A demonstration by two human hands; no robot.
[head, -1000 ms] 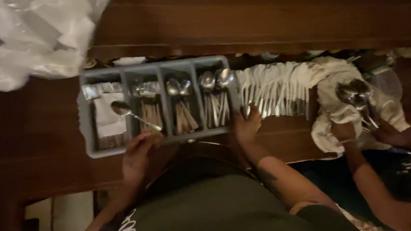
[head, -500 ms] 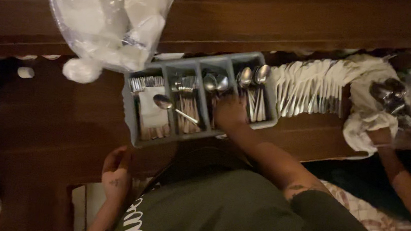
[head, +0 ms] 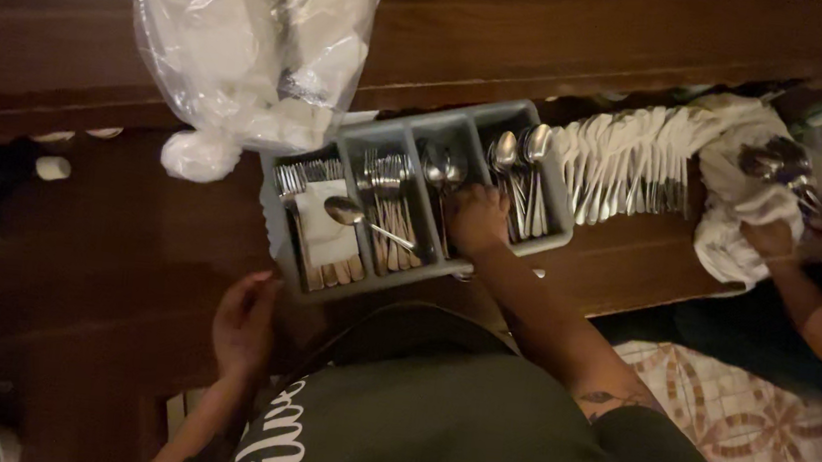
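A grey cutlery tray (head: 278, 208) with several compartments sits on the dark wooden counter (head: 100, 221). It holds forks, spoons and a folded white napkin. One spoon (head: 352, 215) lies across the dividers. My right hand (head: 478, 217) reaches into a middle compartment, fingers curled down among the spoons; what it grips is hidden. My left hand (head: 244, 320) rests on the counter edge just below the tray's left corner, holding nothing, fingers loosely apart.
A clear plastic bag (head: 248, 45) with white contents hangs over the tray's far left. A row of cutlery (head: 628, 167) lies to the right. Another person's hands (head: 782, 237) hold spoons in a white cloth at far right. Patterned tiles (head: 763, 436) show below.
The view has shifted, so the tray sits further right. My right hand moved from the tray's right end into a middle compartment. My left hand dropped from the tray to the counter edge.
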